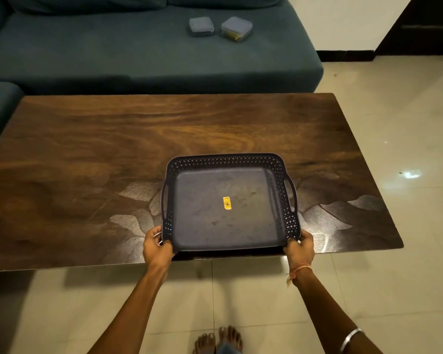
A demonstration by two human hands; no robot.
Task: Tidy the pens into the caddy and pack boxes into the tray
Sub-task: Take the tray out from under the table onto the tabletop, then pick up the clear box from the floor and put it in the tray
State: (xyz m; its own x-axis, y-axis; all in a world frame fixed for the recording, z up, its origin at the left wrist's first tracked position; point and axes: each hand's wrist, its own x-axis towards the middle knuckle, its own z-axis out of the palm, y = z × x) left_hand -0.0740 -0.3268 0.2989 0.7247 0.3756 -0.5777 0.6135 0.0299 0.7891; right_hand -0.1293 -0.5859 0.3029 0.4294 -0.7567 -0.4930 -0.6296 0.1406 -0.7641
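A dark blue tray [225,159] with perforated walls and two side handles lies on the wooden table, near its front edge. A small yellow sticker is on its floor, and nothing else is in it. My left hand [157,245] grips the tray's near left corner. My right hand [300,247] grips the near right corner. Two small grey-lidded boxes rest on the sofa seat beyond the table: the left box [201,26] and the right box [237,28], which shows something yellow inside. No pens or caddy are in view.
The wooden table [113,154] fills the middle of the view. A teal sofa [113,52] stands behind it and wraps around on the left. Pale floor tiles [394,111] lie to the right and in front, where my bare feet stand.
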